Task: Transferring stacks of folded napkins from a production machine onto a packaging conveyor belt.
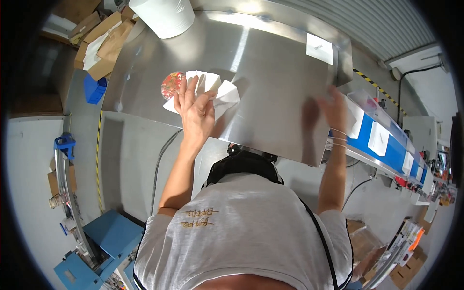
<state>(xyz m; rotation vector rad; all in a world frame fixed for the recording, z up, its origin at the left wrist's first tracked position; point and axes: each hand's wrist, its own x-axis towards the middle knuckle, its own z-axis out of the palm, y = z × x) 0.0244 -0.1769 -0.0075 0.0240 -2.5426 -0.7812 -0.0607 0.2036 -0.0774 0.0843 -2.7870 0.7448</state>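
My left hand is over the left part of the steel table, its fingers and thumb closed around several flat white packets that spread out like a fan. Beside those fingers lies a round disc with a red and multicoloured pattern, partly covered by the packets and the hand. My right hand is at the table's right edge, next to the conveyor. Motion smears its fingers, so I cannot make out their pose or anything in them. The closest thing to it is a white packet on the conveyor.
A blue conveyor belt carrying white packets runs along the right. On the steel table stand a white bucket at the back and a white paper sheet at the far right. Cardboard boxes and a blue bin are at left.
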